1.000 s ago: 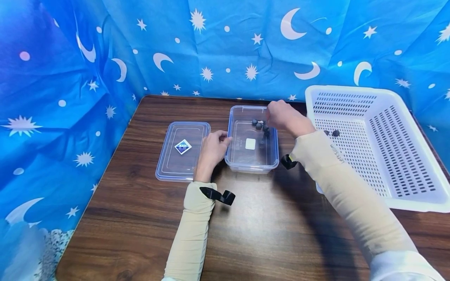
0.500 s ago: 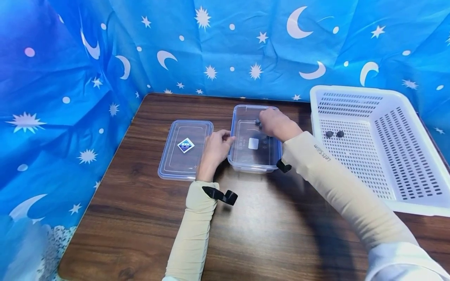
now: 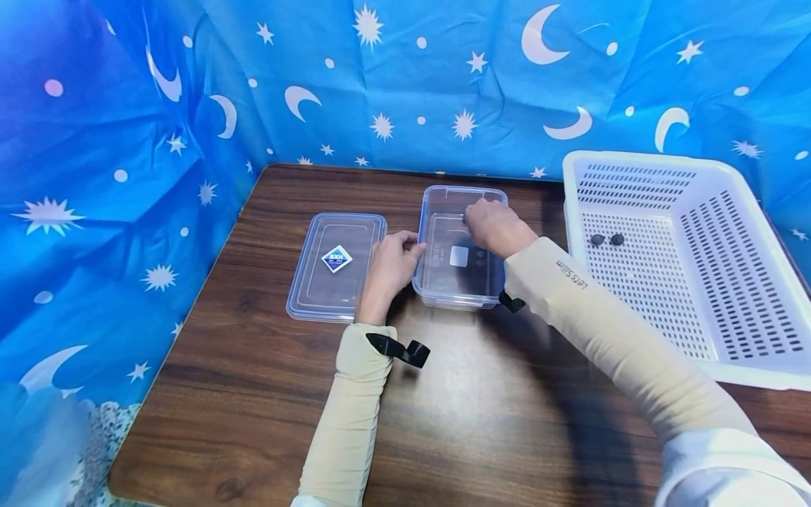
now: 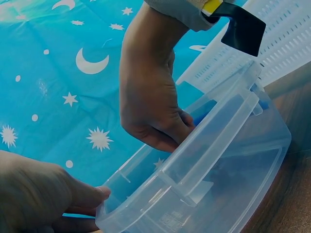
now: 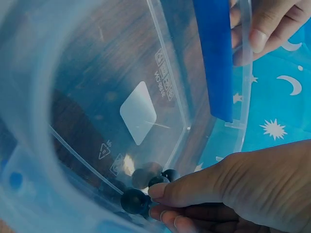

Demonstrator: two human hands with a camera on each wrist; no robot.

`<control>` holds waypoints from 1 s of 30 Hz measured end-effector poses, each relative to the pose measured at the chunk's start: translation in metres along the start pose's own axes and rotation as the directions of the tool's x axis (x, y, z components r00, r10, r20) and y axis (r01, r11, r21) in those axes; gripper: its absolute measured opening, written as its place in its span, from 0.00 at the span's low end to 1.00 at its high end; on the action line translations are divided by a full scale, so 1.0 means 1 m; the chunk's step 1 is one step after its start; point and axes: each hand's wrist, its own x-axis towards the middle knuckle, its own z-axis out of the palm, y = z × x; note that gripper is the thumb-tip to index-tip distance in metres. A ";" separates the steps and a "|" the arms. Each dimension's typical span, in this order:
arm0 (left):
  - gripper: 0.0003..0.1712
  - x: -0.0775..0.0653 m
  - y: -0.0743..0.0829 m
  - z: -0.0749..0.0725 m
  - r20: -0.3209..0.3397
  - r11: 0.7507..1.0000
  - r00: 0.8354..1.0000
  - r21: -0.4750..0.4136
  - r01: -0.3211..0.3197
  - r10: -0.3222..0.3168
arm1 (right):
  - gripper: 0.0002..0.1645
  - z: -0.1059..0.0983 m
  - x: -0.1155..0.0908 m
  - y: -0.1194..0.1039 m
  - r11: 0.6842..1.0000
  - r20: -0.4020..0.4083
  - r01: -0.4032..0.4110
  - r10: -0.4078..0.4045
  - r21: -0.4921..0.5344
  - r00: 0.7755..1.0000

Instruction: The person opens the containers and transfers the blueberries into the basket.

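Note:
A clear plastic food container [image 3: 459,299] with a blue-tinted rim stands uncovered on the table. My left hand [image 3: 391,264] holds its left rim between thumb and fingers, plainer in the left wrist view, where the thumb tip [image 4: 103,192] meets the edge. Inside the container, my right hand [image 3: 497,225] reaches down to several small dark round balls [image 5: 133,200] clustered on the bottom. Thumb and fingertips close around one ball there, partly hidden by the hand. The right wrist view also shows a pale label [image 5: 139,114] on the container's bottom.
Left of the container lies its clear lid [image 3: 323,289] with a diamond sticker [image 3: 336,259]. A white perforated basket [image 3: 741,373] stands on the right, with two dark balls [image 3: 617,240] in it. A blue curtain [image 3: 405,84] hangs behind the wooden table [image 3: 253,422].
My right hand has gone from the container's back right rim leftward and down into it, over the dark balls. My left hand stays at the left rim. The view has shifted slightly.

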 end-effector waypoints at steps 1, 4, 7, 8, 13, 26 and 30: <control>0.17 0.000 0.000 0.000 0.001 1.000 1.000 0.000 0.001 -0.001 | 0.13 0.000 0.000 0.000 1.000 -0.001 -0.002 0.002 0.000 1.000; 0.17 0.000 0.001 -0.001 0.000 1.000 1.000 -0.004 0.003 -0.003 | 0.13 0.001 0.001 0.000 1.000 -0.004 -0.002 0.002 0.002 1.000; 0.17 0.000 0.002 -0.002 0.001 1.000 1.000 -0.011 0.002 -0.002 | 0.13 0.002 0.002 0.001 1.000 -0.009 0.001 -0.001 -0.004 1.000; 0.17 0.000 0.002 -0.002 0.000 1.000 1.000 -0.012 0.001 -0.001 | 0.13 0.002 0.002 0.001 1.000 -0.010 0.001 -0.001 -0.008 1.000; 0.17 0.000 0.003 -0.002 -0.005 1.000 1.000 -0.016 0.002 -0.002 | 0.13 0.003 0.005 0.000 0.999 -0.006 0.009 -0.010 -0.046 1.000; 0.16 -0.001 0.003 -0.001 0.002 0.999 1.000 -0.020 0.028 -0.028 | 0.12 0.009 0.006 -0.002 0.989 0.027 0.022 -0.019 -0.147 0.999; 0.16 -0.002 0.002 -0.001 0.010 0.999 0.999 -0.019 0.037 -0.037 | 0.11 0.007 0.006 -0.002 0.993 0.033 0.026 -0.022 -0.112 0.999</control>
